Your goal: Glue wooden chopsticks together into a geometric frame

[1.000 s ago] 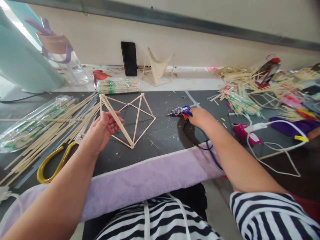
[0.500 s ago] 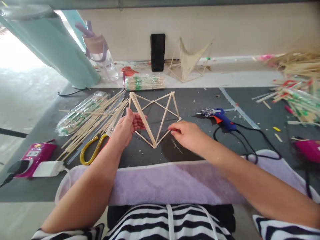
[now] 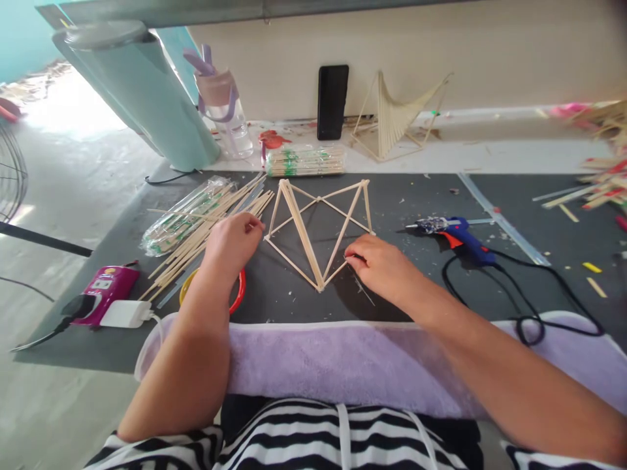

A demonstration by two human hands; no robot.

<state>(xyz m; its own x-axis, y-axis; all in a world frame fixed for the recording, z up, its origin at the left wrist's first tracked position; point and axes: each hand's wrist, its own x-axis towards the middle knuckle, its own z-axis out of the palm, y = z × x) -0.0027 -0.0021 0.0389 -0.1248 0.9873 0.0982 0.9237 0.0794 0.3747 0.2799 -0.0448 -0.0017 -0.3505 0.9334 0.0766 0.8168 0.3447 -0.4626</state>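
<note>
A frame of thin wooden sticks [image 3: 307,245] stands on the dark table mat, with two raised peaks and a low front corner. My right hand [image 3: 375,261] pinches the frame's front right stick, its fingertips hiding part of it. Just outside the left corner is my left hand [image 3: 232,247], fingers curled and thumb tip against them; whatever they hold, if anything, is too small to make out. Under my left wrist lie scissors with a yellow and a red handle [image 3: 238,292], partly hidden. Loose wooden sticks [image 3: 196,251] lie beyond that hand.
A blue glue gun [image 3: 463,236] with a black cable lies at right. Behind stand a phone [image 3: 333,101], a finished stick model [image 3: 394,124], a water bottle [image 3: 228,117] and bagged sticks [image 3: 306,161]. A pink power socket [image 3: 105,294] sits at left, a purple cloth [image 3: 343,359] along the front edge.
My left hand has drawn out from behind the frame's left side to outside its left corner, its fingers now curled in. My right hand stays at the front right stick. The view has shifted left.
</note>
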